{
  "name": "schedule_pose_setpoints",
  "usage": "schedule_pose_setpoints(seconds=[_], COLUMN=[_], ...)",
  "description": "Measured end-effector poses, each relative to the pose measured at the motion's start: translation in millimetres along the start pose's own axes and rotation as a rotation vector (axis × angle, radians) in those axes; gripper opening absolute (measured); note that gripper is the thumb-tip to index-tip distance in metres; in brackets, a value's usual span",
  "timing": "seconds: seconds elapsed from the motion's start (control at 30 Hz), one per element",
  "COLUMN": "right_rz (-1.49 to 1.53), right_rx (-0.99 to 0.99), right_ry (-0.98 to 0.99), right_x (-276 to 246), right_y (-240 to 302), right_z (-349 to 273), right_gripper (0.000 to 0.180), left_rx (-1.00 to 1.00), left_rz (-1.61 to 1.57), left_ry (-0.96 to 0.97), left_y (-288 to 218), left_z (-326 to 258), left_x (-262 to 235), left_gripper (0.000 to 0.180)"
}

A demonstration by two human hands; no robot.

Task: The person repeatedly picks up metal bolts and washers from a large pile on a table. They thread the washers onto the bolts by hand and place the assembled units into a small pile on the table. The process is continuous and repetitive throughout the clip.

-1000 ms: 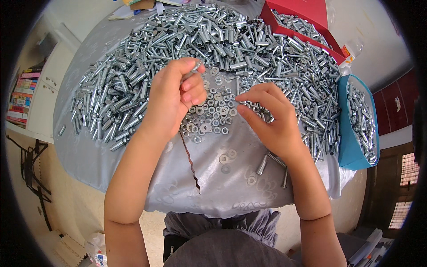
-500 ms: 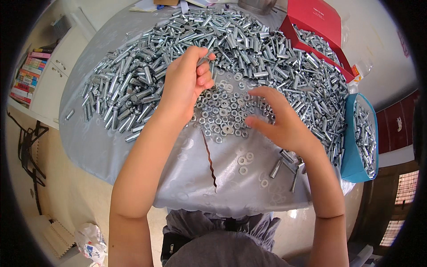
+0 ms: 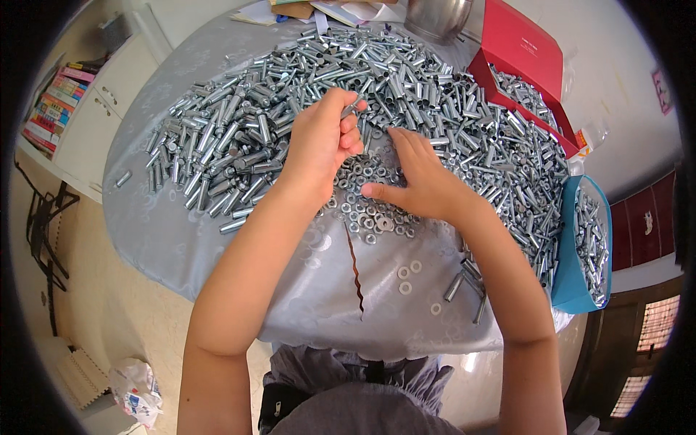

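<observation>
My left hand (image 3: 319, 148) is closed around a slim silver bolt (image 3: 351, 109), whose end shows between thumb and fingers. Most of the bolt is hidden in the fist. My right hand (image 3: 428, 181) holds nothing, its thumb and fingers apart. It rests low over a patch of hex nuts (image 3: 370, 238) mixed with flat washers (image 3: 384, 224), covering some of them. Behind both hands spreads a large heap of metal sleeves and bolts (image 3: 406, 87). On the left, bigger sleeve anchors (image 3: 210, 138) lie piled together.
A grey tablecloth (image 3: 159, 232) covers the round table and has a wavy brown tear (image 3: 355, 272) near me. Loose washers (image 3: 404, 288) and bolts (image 3: 453, 286) lie in front. At right stand a red box (image 3: 518, 105) and a blue box (image 3: 569, 254) of metal parts; a metal pot (image 3: 435, 18) stands behind.
My right hand has moved left and down onto the nuts and washers. My left hand keeps its grip on the bolt near the same spot. The whole view has shifted slightly.
</observation>
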State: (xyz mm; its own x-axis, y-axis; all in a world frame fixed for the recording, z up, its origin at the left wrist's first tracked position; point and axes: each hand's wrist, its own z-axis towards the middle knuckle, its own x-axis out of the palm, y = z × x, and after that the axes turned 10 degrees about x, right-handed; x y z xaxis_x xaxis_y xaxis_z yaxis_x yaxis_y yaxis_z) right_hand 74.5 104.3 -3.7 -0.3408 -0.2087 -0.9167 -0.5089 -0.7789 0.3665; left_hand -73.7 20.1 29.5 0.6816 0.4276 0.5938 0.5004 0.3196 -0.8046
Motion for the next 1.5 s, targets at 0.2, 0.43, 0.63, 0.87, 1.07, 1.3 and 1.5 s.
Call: schedule_pose_setpoints(seconds=[0.2, 0.43, 0.63, 0.87, 1.07, 1.3, 1.5], right_rz=[-0.12, 0.008, 0.08, -0.047, -0.049, 0.214, 1.372], right_rx=[-0.01, -0.179, -0.227, -0.092, -0.065, 0.2, 0.713], right_ry=[-0.107, -0.023, 0.026, -0.015, -0.077, -0.046, 0.215], right_x=[7.8, -0.3, -8.1, 4.7, 4.8, -12.3, -45.1], right_y=[14.0, 16.6, 11.4, 13.6, 9.8, 3.5, -0.1], right_z=[3.0, -9.0, -19.3, -37.7, -47.9, -59.3, -46.2], right_gripper=[0.093, 0.074, 0.045, 0.034, 0.025, 0.027, 0.024], left_rx=[-0.028, -0.047, -0.053, -0.052, -0.048, -0.051, -0.056], left_rz=[-0.009, -0.01, 0.006, 0.021, 0.028, 0.043, 0.042], left_ry=[0.016, 0.044, 0.052, 0.044, 0.055, 0.071, 0.08], left_y=[-0.9, 4.1, 4.0, 6.1, 7.7, 6.8, 6.6], left_z=[-0.2, -0.1, -0.9, 0.7, 0.1, -2.4, -3.3], left_x=[-2.9, -2.3, -4.0, -2.7, -3.9, -2.9, -2.5], left_gripper=[0.023, 0.022, 0.022, 0.022, 0.022, 0.022, 0.023])
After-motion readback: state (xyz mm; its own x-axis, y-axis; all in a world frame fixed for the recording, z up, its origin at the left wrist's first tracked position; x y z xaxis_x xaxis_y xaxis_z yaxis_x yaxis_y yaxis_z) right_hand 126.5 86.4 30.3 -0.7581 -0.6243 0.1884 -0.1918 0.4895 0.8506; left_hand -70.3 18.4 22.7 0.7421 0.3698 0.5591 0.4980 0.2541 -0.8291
